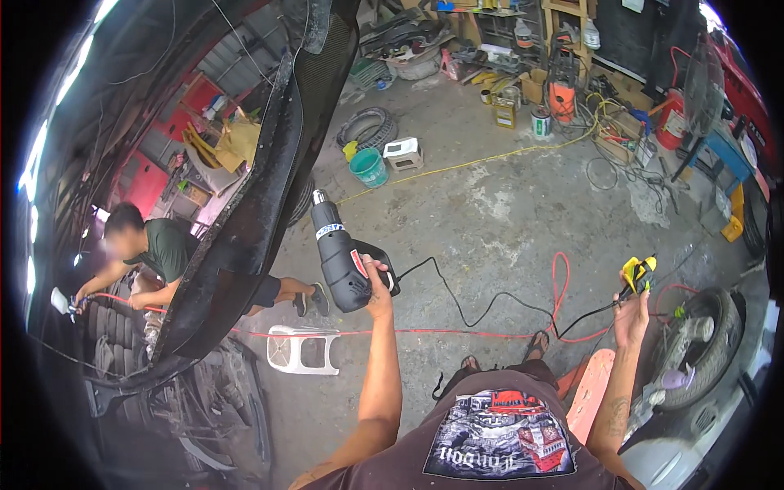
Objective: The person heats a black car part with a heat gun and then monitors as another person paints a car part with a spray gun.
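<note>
My left hand (376,286) is closed round the handle of a black heat gun (340,269), its silver nozzle tilted up and away from me. Just left of the nozzle hangs a long, dark, curved car panel (253,212), apart from the gun. A black power cord (482,314) runs from the gun's handle across to my right side. There, my right hand (631,317) holds up a yellow-and-black piece (638,273) at the cord's end; it looks like a cord connector, but its exact kind is too small to make out.
A red hose (425,331) crosses the floor beside a white plastic stool (303,349). At the left, another person (167,249) holds a spray gun (61,300). Ahead are a green bucket (369,167), a tyre (367,126) and a yellow cord (482,161). A wheel (706,351) lies at right.
</note>
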Demonstrator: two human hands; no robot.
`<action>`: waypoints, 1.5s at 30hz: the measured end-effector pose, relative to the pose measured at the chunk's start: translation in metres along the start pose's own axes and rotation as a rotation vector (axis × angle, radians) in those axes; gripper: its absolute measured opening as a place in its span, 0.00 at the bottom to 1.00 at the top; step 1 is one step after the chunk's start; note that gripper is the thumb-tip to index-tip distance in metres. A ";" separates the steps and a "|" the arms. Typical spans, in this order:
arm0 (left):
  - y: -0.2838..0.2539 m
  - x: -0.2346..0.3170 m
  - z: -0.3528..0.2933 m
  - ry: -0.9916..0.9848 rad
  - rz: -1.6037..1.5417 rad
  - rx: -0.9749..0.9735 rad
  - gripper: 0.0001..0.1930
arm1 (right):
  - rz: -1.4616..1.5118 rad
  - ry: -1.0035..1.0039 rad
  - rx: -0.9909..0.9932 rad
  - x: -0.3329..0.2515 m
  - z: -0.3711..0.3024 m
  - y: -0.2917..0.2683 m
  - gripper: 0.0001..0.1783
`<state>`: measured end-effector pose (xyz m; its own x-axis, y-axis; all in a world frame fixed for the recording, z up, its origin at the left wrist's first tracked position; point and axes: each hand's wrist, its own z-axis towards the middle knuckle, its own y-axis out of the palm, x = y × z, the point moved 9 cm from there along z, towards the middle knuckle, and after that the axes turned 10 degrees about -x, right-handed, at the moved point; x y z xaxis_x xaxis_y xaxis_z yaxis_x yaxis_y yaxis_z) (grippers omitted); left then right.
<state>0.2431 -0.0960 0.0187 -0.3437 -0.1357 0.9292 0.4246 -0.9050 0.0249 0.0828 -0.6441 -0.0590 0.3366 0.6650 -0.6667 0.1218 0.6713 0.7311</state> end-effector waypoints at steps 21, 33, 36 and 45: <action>0.161 0.062 0.032 0.315 0.075 -0.086 0.07 | 0.079 0.142 -0.078 -0.026 0.098 -0.089 0.29; 0.221 0.071 0.023 0.274 0.037 -0.129 0.09 | -0.083 -0.197 0.181 -0.171 0.104 -0.178 0.31; 0.233 0.069 0.014 0.303 -0.006 -0.196 0.09 | -0.124 -0.175 0.190 -0.160 0.088 -0.190 0.31; 0.256 0.025 0.019 0.355 0.448 -0.212 0.08 | 0.099 -0.245 -0.003 -0.153 0.093 -0.220 0.30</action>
<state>0.3596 -0.3237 0.0558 -0.4437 -0.6150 0.6519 0.4286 -0.7844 -0.4483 0.0918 -0.9241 -0.1042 0.5630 0.6285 -0.5367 0.0745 0.6082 0.7903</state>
